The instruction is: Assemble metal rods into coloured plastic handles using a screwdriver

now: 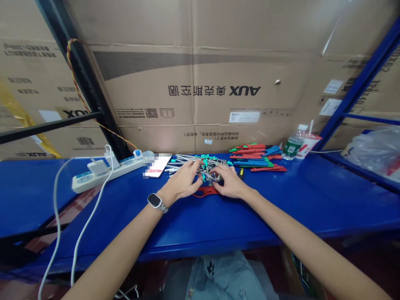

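Observation:
My left hand [186, 179], with a watch [154, 201] on its wrist, reaches into a pile of small metal and teal plastic parts [204, 164]. Opposite it, my right hand [230, 180] touches the same pile from the right side. The fingers of both hands are curved, with thumbs apart from the forefingers and loose parts showing between them. I make out nothing gripped. Just below the fingertips lies a red plastic piece with a loop-shaped end [206, 191], partly covered by my hands. Silvery metal rods [184, 158] lie behind my left hand.
Red, blue and green plastic pieces [258, 157] are stacked at the right, with a yellow-black item [241, 173] nearby. A water bottle [293, 143] and a cup [308, 146] stand farther right. A power strip [103, 175] and a phone-like white object [160, 164] lie left. Cardboard [193, 104] backs the blue table [250, 221].

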`<state>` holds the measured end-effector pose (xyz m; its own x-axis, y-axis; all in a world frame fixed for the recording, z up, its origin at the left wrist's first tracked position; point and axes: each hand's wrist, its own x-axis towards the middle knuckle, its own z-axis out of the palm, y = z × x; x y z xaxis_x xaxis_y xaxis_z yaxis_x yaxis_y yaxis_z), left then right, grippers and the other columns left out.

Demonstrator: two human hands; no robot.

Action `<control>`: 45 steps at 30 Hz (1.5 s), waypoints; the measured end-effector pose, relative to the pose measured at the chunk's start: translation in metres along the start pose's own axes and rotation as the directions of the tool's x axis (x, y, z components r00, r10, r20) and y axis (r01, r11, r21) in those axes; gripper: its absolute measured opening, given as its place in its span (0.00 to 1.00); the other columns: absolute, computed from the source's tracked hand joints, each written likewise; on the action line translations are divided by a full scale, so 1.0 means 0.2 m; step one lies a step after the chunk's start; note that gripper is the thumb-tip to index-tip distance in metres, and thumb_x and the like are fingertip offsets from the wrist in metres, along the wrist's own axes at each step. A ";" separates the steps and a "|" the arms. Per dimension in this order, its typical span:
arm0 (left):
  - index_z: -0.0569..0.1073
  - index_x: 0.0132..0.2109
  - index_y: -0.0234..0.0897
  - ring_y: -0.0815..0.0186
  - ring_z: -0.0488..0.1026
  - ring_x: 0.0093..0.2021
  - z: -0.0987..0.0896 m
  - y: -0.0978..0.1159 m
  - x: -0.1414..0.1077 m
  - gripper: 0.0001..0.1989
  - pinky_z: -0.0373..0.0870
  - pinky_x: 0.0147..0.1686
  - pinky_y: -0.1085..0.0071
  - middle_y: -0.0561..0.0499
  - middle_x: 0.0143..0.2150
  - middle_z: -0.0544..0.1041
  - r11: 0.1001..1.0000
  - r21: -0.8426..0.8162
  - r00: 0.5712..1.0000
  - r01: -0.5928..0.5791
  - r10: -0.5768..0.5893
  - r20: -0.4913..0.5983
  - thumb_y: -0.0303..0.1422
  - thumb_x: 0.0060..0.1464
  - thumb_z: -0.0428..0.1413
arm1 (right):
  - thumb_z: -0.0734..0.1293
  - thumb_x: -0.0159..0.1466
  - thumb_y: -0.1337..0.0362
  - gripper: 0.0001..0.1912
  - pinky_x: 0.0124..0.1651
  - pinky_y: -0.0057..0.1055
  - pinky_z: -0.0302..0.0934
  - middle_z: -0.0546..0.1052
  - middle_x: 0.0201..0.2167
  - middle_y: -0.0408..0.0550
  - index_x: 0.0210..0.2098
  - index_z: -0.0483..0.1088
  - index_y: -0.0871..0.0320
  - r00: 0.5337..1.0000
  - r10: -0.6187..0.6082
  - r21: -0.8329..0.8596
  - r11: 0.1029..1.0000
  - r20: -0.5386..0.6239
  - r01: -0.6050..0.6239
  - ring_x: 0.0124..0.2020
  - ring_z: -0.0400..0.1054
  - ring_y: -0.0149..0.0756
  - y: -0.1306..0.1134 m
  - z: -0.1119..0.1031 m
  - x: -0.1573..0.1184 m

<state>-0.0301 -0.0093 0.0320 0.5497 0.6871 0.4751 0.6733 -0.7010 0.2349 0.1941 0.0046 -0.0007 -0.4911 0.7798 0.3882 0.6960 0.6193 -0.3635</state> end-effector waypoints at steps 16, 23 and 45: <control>0.56 0.70 0.35 0.51 0.74 0.56 0.02 0.03 0.01 0.37 0.73 0.54 0.56 0.38 0.56 0.74 1.000 -0.014 0.999 -0.006 0.007 0.039 0.24 0.54 0.53 | 0.70 0.67 0.62 0.05 0.48 0.40 0.54 0.83 0.34 0.44 0.34 0.76 0.53 0.953 -0.164 0.068 0.980 -0.253 0.187 0.40 0.73 0.41 -0.08 0.03 0.07; 0.76 0.41 0.39 0.62 0.77 0.39 -0.02 -0.09 0.02 0.04 0.74 0.41 0.64 0.49 0.38 0.80 0.984 -0.149 0.995 -0.095 0.096 0.000 0.31 0.64 0.56 | 0.71 0.67 0.60 0.07 0.48 0.40 0.53 0.83 0.33 0.44 0.33 0.76 0.53 0.949 -0.161 0.077 0.979 -0.272 0.188 0.38 0.73 0.40 -0.07 0.00 0.03; 0.82 0.46 0.41 0.59 0.75 0.41 -0.03 -0.13 0.03 0.11 0.74 0.42 0.61 0.46 0.38 0.80 0.968 -0.090 0.969 -0.233 0.223 -0.106 0.36 0.68 0.54 | 0.67 0.70 0.55 0.13 0.48 0.40 0.54 0.81 0.30 0.46 0.33 0.78 0.53 0.937 -0.243 0.007 0.968 -0.251 0.252 0.35 0.71 0.39 -0.06 -0.04 0.04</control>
<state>-0.0482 0.0116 0.0335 0.6301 0.4893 0.6029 0.4797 -0.8559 0.1933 0.1864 0.0022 0.0131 -0.4975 0.5574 0.6647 0.5460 0.7966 -0.2594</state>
